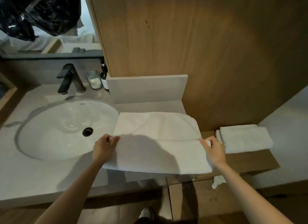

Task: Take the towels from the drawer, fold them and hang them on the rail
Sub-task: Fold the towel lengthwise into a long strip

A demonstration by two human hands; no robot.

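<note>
A white towel [158,140] lies spread on the counter right of the sink, its near part folded over and overhanging the counter's front edge. My left hand [104,148] pinches the folded layer's left corner. My right hand [214,149] pinches its right corner. A second white towel [245,138], folded into a thick stack, rests on a lower wooden shelf to the right. No rail is in view. Below the counter a wooden cabinet front [188,200] shows, with a scrap of white cloth [218,181] at its top edge.
A white oval sink [50,132] with a black drain sits left in the grey counter [30,178]. Behind it stand a black faucet [69,78], a glass jar [94,79] and a dark bottle [104,77]. A wooden wall panel [200,40] rises behind the towel.
</note>
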